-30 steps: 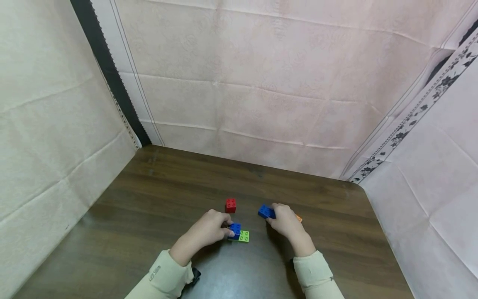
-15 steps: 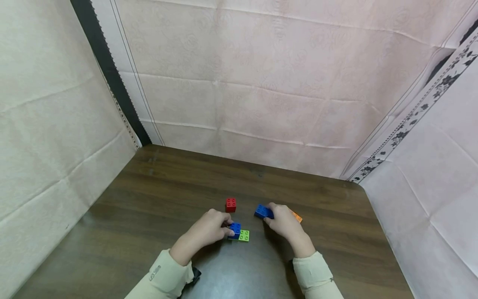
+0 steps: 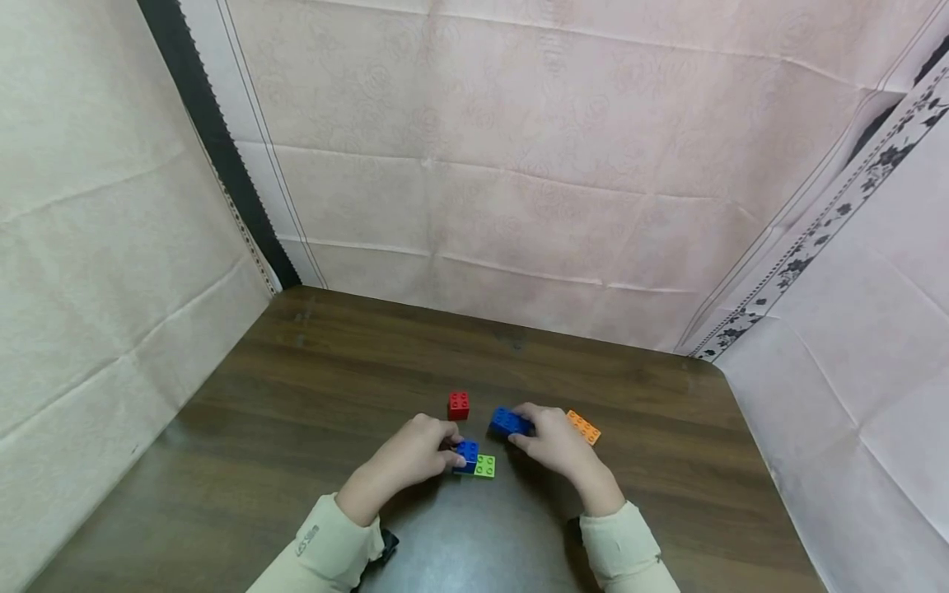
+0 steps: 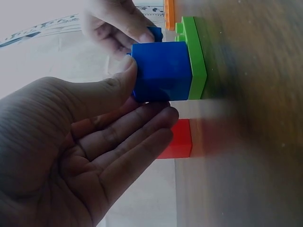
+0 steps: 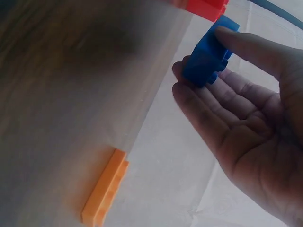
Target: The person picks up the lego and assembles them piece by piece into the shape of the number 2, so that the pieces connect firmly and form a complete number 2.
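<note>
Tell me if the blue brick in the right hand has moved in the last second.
Yes; in the head view, the blue brick in the right hand has shifted left, nearer the red brick.

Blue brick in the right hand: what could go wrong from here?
The blue brick, pinched in the right hand, might slip or twist. It could knock the nearby red brick. The left hand, near the uncovered end of the green plate, might be in the way.
</note>
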`<state>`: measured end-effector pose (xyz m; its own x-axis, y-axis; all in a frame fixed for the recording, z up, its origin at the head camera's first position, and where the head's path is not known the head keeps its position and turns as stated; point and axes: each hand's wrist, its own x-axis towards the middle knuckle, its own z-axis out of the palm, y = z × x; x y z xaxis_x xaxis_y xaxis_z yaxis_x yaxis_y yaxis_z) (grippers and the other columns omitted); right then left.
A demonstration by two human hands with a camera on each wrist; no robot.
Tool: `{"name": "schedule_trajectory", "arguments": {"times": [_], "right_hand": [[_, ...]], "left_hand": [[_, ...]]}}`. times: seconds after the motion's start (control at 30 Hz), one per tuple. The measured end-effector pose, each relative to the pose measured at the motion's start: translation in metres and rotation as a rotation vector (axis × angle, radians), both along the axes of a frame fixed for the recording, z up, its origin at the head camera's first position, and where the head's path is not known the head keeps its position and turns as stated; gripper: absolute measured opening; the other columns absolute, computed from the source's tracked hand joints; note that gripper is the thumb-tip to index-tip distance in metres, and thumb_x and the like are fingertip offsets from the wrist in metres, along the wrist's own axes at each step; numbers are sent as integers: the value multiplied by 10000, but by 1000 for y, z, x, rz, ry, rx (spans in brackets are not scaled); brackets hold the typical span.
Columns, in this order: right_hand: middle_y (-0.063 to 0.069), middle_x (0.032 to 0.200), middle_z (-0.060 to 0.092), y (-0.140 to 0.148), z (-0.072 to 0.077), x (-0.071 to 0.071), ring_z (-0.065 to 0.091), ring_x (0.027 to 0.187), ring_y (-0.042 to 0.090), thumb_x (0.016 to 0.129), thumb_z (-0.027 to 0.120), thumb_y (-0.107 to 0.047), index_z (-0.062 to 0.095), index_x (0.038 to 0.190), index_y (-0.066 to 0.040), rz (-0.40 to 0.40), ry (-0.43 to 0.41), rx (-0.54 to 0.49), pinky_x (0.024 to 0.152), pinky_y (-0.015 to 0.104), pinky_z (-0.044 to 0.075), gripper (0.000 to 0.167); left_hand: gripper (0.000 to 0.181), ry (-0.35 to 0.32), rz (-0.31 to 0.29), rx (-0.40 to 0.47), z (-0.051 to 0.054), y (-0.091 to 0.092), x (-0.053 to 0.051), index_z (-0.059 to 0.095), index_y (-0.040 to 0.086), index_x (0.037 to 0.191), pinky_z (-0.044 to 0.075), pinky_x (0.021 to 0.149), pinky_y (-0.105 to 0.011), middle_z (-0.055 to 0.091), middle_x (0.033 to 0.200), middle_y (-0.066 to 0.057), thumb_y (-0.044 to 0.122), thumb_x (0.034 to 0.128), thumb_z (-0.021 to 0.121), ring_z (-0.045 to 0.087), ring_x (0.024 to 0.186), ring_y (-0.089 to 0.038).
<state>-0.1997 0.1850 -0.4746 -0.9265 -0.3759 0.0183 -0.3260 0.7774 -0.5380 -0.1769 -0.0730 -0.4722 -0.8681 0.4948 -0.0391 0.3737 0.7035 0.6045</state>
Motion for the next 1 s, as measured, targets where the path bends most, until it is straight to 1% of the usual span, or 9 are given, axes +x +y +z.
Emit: {"name": "schedule_trajectory", "arguments": {"times": [0.1, 0.2, 0.37, 0.5, 0.63, 0.73, 0.9, 1.0], "right_hand": [[73, 1176, 697, -3, 3, 4, 650, 969, 164, 935, 736, -231, 668, 1232, -96, 45, 8, -24, 873, 441, 562, 333], [59, 1173, 697, -5, 7, 8, 654, 961, 147, 941, 731, -225, 660, 1242, -105, 91, 11, -51, 859, 413, 569, 332], [46, 1183, 695, -7, 11, 13, 670, 981, 142, 949, 725, -220, 652, 1253, -108, 158, 12, -108, 853, 377, 572, 333], [22, 1182, 695, -8, 15, 15, 673, 1022, 134, 950, 724, -215, 656, 1245, -115, 205, 15, -135, 870, 358, 564, 319], [9, 1177, 694, -11, 17, 16, 672, 1041, 129, 950, 725, -208, 658, 1239, -117, 253, 5, -159, 888, 385, 557, 310], [0, 1175, 693, -13, 16, 16, 670, 1037, 117, 953, 721, -217, 653, 1245, -121, 276, -4, -163, 892, 381, 556, 315], [0, 1171, 689, -17, 14, 18, 666, 1033, 102, 949, 724, -200, 646, 1255, -116, 299, -28, -178, 879, 316, 555, 326], [-4, 1166, 688, -19, 13, 20, 661, 1010, 88, 948, 726, -207, 648, 1255, -119, 308, -46, -176, 867, 304, 557, 329]], "left_hand": [[256, 9, -17, 8, -1, -1, 0, 750, 108, 1092, 569, 824, -378, 736, 1011, 3, 282, 905, 773, 650, 872, -73], [259, 15, -32, 20, -4, -2, 0, 747, 116, 1097, 572, 815, -362, 734, 1007, 18, 291, 908, 770, 644, 857, -53], [251, 2, -51, 66, -9, -5, -1, 732, 134, 1099, 567, 788, -324, 718, 981, 60, 301, 915, 762, 622, 824, -20], [234, -4, -61, 96, -9, -6, -2, 715, 139, 1087, 558, 770, -312, 704, 960, 68, 292, 916, 762, 612, 805, -23], [237, -1, -65, 99, -8, -6, -2, 708, 141, 1085, 561, 789, -327, 704, 973, 61, 294, 913, 765, 614, 819, -29], [251, 3, -67, 101, -8, -6, -2, 706, 139, 1095, 563, 811, -345, 706, 990, 55, 300, 912, 765, 620, 841, -32], [260, 4, -74, 116, -9, -7, -2, 698, 135, 1114, 559, 826, -356, 705, 999, 54, 294, 917, 760, 616, 839, -36], [255, 11, -78, 115, -10, -7, -2, 695, 140, 1113, 554, 820, -350, 697, 993, 65, 296, 921, 755, 605, 834, -39]]}}
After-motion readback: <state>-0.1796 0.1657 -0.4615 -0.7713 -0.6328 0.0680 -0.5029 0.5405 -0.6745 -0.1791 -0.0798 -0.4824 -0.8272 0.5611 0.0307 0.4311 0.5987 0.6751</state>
